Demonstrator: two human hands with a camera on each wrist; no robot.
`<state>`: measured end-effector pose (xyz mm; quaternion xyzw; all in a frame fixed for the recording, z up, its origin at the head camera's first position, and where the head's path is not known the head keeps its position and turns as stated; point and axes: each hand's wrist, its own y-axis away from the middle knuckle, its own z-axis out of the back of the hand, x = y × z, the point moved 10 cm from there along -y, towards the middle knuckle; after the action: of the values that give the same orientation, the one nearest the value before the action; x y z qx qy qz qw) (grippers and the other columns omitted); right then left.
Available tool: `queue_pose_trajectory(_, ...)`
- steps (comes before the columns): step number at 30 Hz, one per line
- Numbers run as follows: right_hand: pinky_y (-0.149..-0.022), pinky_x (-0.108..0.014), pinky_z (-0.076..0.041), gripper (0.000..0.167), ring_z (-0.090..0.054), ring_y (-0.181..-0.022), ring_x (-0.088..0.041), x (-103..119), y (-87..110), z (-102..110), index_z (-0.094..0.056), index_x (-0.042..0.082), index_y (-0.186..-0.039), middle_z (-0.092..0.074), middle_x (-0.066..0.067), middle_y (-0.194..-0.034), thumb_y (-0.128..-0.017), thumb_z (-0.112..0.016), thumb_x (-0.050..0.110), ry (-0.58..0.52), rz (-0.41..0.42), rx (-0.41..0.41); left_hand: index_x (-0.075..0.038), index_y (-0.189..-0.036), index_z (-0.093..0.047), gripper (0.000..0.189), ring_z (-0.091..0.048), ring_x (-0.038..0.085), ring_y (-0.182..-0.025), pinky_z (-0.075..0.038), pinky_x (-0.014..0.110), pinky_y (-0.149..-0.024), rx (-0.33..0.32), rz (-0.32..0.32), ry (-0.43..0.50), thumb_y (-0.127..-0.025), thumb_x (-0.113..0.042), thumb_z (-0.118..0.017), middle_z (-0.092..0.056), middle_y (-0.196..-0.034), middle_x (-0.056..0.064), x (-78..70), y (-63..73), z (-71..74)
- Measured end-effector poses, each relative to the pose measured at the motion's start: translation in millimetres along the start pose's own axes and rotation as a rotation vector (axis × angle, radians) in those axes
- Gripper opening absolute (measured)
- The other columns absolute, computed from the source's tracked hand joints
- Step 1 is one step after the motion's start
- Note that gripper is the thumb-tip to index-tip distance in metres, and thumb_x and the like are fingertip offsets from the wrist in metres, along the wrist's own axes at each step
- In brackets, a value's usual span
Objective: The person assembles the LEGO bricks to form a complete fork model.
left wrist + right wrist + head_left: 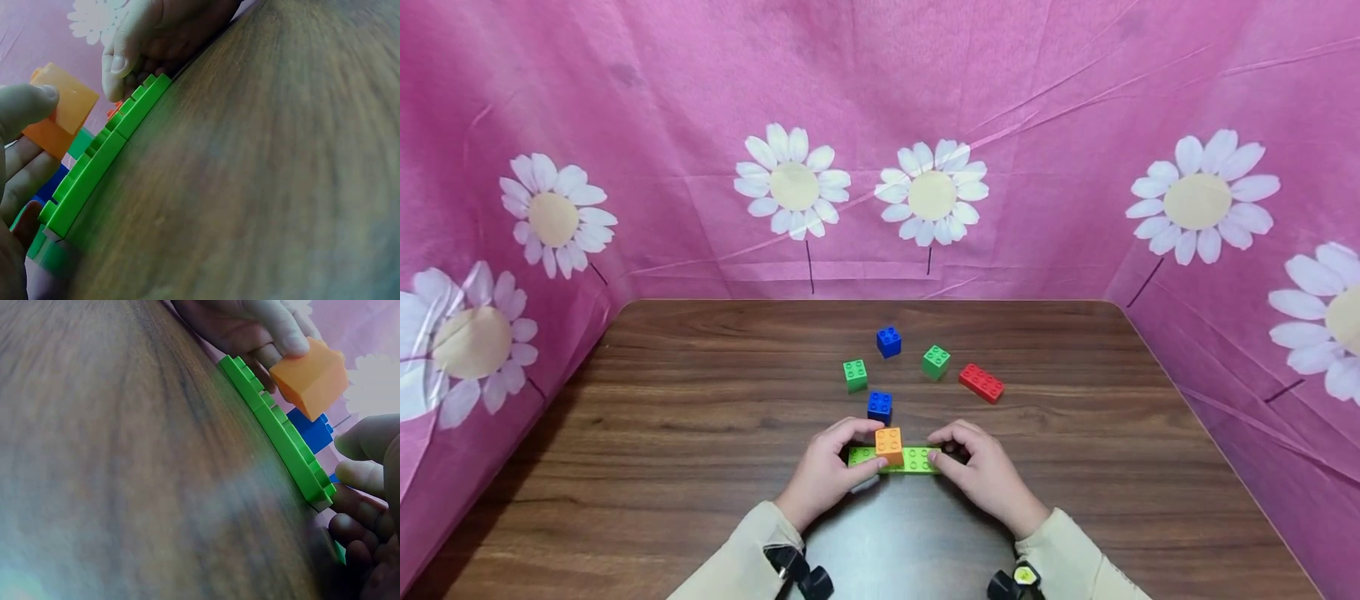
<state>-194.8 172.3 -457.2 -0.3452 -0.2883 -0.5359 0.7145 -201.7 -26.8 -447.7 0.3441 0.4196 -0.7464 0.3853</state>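
Note:
My left hand [829, 467] pinches an orange 2x2 toy brick [889, 447] between thumb and fingers. In both wrist views, the orange brick [312, 378] is tilted, just above the studs of a long light-green strip [917, 460]. A seam crosses the strip [103, 153] partway along, as where two bricks meet end to end. My right hand [988, 475] is at the strip's right end, thumb and fingers loosely bent. In the right wrist view, its fingers [362, 509] are right beside the strip's end and its thumb stays above the studs.
Just beyond the hands stands a blue brick [880, 406]. Farther back are a green brick [854, 376], another blue brick [889, 342], a second green brick [936, 362] and a longer red brick [981, 382]. A pink flowered cloth [865, 83] surrounds the wooden table [700, 400].

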Motion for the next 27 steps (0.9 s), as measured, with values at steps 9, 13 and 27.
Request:
queue_pose_trajectory(9,-0.075,-0.027,-0.047,0.015,-0.057,-0.086,-0.010,-1.8,-0.4,-0.6,-0.073,0.019,-0.100,-0.065,0.012,-0.094,-0.087,-0.078,0.014,0.000,-0.015,0.003,-0.012,-0.121,-0.070,0.042,-0.065,0.012,-0.100,-0.052,0.033,-0.090,0.070,0.044,-0.018,-0.082,-0.015,-0.084,-0.071,-0.111,-0.008,1.9,0.2,-6.3)
queue_pose_trajectory(13,-0.075,-0.027,-0.047,0.015,-0.057,-0.086,-0.010,-1.7,-0.2,-0.2,-0.073,0.019,-0.100,-0.065,0.012,-0.094,-0.087,-0.078,0.014,0.002,-0.009,-0.002,-0.013,-0.120,-0.070,0.041,-0.065,0.012,-0.099,-0.052,0.032,-0.088,0.071,0.043,-0.032,-0.082,-0.015,-0.084,-0.071,-0.110,-0.008,1.6,0.1,-6.8)
queue_pose_trajectory(27,-0.079,-0.028,-0.049,0.021,-0.059,-0.091,-0.012,6.1,0.5,-1.0,-0.073,0.015,-0.105,-0.066,0.006,-0.098,-0.086,-0.079,0.010,-0.038,0.034,-0.022,-0.014,-0.119,-0.070,0.040,-0.065,0.010,-0.098,-0.053,0.033,-0.088,0.070,0.030,-0.061,-0.082,-0.019,-0.084,-0.071,-0.107,-0.011,0.7,-1.6,-8.1)
